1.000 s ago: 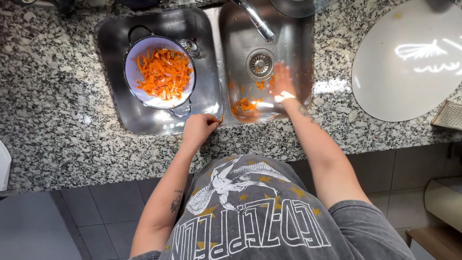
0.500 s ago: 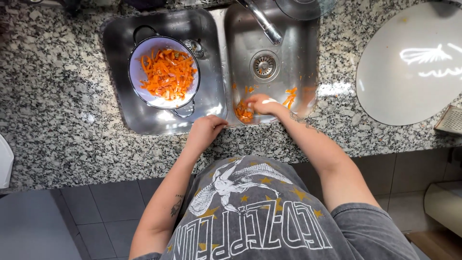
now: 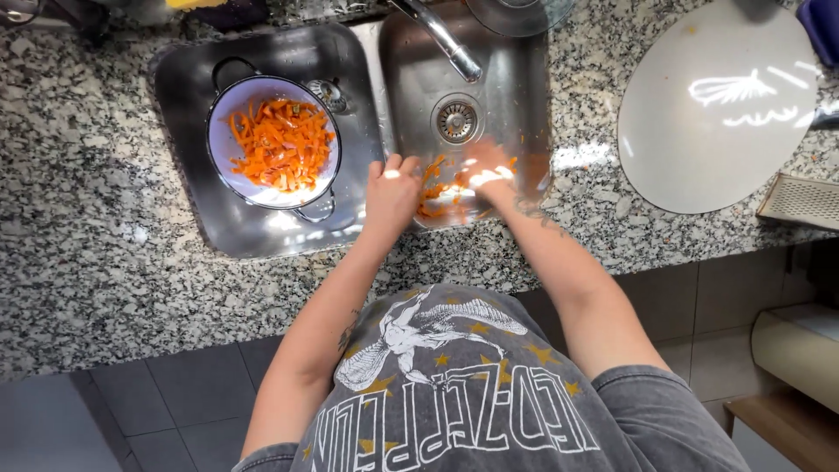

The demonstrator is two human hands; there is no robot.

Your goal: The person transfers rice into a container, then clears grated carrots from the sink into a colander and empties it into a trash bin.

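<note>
Left hand (image 3: 391, 194) has moved from tabletop edge to sink divider; right hand (image 3: 487, 173) blurred over carrot peels (image 3: 437, 194), grip state unclear; left open, empty; colander (image 3: 273, 142) at 9 o'clock.

Just one head cam, looking pretty much straight down at the sink (image 3: 511, 131) and worktop (image 3: 87, 218), fairly close.

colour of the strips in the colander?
Orange strips, in a white colander; the head view shows it.
</note>
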